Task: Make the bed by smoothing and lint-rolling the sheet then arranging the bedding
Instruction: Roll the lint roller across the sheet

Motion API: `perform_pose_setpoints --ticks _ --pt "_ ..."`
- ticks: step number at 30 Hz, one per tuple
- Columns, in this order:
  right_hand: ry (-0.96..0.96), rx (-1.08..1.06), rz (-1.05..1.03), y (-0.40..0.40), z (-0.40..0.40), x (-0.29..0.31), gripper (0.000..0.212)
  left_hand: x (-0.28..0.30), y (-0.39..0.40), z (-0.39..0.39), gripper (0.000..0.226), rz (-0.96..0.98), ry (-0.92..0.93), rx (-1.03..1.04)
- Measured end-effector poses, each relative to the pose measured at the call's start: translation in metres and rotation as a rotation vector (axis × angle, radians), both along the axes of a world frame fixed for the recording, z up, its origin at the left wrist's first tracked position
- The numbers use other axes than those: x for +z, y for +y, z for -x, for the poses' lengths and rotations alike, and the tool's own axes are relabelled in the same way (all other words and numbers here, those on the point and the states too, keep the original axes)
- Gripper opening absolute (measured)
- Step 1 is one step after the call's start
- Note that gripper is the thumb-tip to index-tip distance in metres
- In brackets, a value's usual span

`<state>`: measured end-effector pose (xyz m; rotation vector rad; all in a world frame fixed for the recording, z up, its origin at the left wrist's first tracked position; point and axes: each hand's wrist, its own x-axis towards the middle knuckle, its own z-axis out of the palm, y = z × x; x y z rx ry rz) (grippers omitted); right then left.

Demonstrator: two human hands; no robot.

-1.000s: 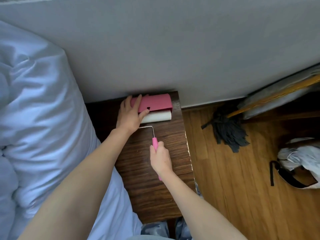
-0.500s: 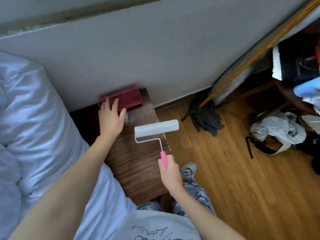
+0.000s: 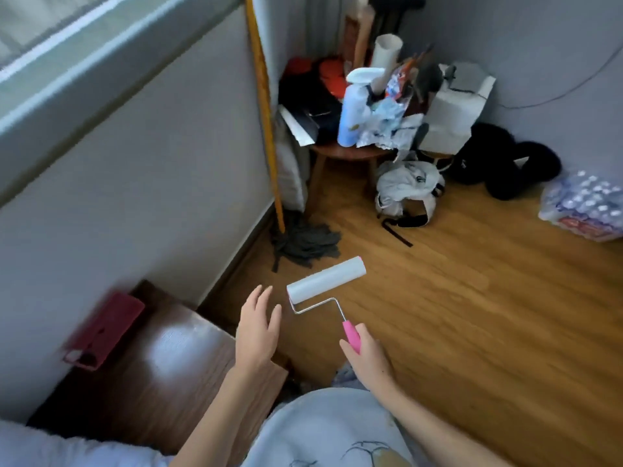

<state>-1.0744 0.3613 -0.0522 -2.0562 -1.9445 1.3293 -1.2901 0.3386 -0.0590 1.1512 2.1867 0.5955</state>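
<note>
My right hand (image 3: 369,358) grips the pink handle of the lint roller (image 3: 326,280), whose white roll hangs in the air over the wooden floor. My left hand (image 3: 258,328) hovers just left of the roll with fingers straight, touching nothing. The roller's dark pink cover (image 3: 102,330) lies on the dark wood nightstand (image 3: 161,375) against the wall. A corner of the white bedding (image 3: 50,446) shows at the bottom left.
A grey mop (image 3: 303,241) with a yellow pole leans in the corner. Behind it a small round wooden table (image 3: 347,153) holds a cluttered pile. A grey bag (image 3: 404,187), black cushions (image 3: 502,163) and a pack of bottles (image 3: 583,203) lie on the floor.
My right hand pulled the roller out of its cover and away from the nightstand. My left hand let go of the cover and moved toward the roll. The view swung right, off the bed.
</note>
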Motion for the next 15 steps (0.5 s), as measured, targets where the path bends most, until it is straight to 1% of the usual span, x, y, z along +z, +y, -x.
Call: perform_pose_setpoints --ticks 1,4,8,9,12,15 --pt "0.008 -0.067 -0.003 0.003 -0.021 0.001 0.038 0.003 0.012 -0.019 0.045 0.006 0.008 -0.05" --pt "0.017 -0.274 -0.016 0.012 -0.087 0.005 0.039 0.009 0.047 -0.072 0.044 0.019 0.013 -0.18" --pt "-0.021 -0.513 -0.056 0.017 -0.168 0.009 0.04 0.015 0.089 -0.139 0.046 0.022 0.007 -0.363" --pt "-0.025 -0.57 -0.07 0.017 -0.186 0.007 0.037 0.015 0.098 -0.156 0.046 0.032 0.009 -0.422" --pt "-0.018 -0.768 -0.074 0.009 -0.23 0.004 0.016 0.016 0.12 -0.205 0.047 0.066 0.045 -0.611" --pt "0.017 -0.97 -0.09 -0.01 -0.257 0.001 0.014 0.021 0.134 -0.249 0.046 0.086 0.059 -0.803"
